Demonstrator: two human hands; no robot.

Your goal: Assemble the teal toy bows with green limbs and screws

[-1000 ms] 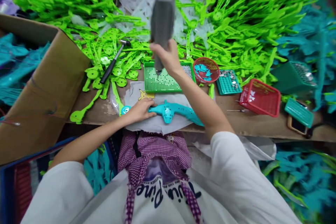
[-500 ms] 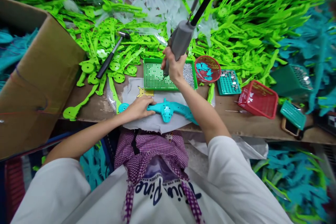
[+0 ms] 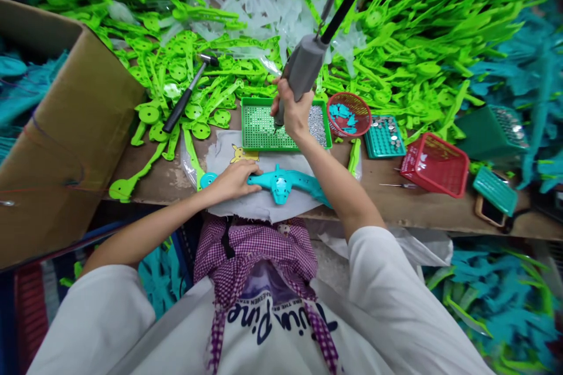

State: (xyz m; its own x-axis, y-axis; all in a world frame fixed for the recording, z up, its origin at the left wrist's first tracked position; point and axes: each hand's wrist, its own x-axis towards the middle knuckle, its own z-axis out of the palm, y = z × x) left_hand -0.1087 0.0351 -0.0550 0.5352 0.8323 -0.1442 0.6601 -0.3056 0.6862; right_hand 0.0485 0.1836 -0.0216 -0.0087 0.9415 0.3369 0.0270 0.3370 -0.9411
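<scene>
My right hand (image 3: pixel 291 110) grips a grey electric screwdriver (image 3: pixel 302 69) that hangs on a black cable, tilted, with its tip down in a green perforated tray (image 3: pixel 259 129) of small screws. My left hand (image 3: pixel 232 180) presses on the left end of a teal plastic toy part (image 3: pixel 285 181), fingers curled over it. The part lies on a white cloth (image 3: pixel 259 205) at the near edge of the wooden bench (image 3: pixel 409 205).
Heaps of lime green plastic parts (image 3: pixel 409 47) cover the back of the bench. A hammer (image 3: pixel 187 94) lies at the left. A round red basket (image 3: pixel 349 115), a teal tray (image 3: pixel 384 137) and a red basket (image 3: pixel 435 164) stand at the right. A cardboard box (image 3: pixel 61 129) stands at the left.
The screwdriver swung from upright to tilted and its tip came down into the green tray. My left hand stayed on the teal part.
</scene>
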